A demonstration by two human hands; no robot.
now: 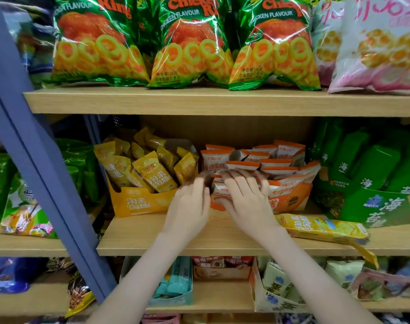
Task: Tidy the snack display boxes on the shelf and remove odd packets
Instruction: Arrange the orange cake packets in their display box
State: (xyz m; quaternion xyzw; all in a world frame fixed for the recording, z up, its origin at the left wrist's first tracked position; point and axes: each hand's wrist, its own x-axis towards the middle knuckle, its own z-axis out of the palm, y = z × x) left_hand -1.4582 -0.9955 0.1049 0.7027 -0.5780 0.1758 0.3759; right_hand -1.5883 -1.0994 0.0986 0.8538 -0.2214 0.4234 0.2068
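On the middle shelf [222, 239] an orange display box [290, 201] holds several orange-and-white packets [264, 157]. My right hand [246, 197] lies over the front packets of that box, fingers spread on top, thumb under the box's front left corner. My left hand [192, 204] rests at the gap between this box and the yellow display box [138, 202], fingertips touching the orange box's left side. The yellow box holds several yellow packets [150, 169]. One yellow packet [320, 228] lies flat on the shelf, to the right of my right wrist.
Green chicken-ring bags [187, 43] and pink bags [381, 43] fill the upper shelf. A green seaweed box [381, 202] stands right of the orange box. A blue-grey upright post [35, 148] crosses at the left. More snack boxes [276, 291] sit on the lower shelf.
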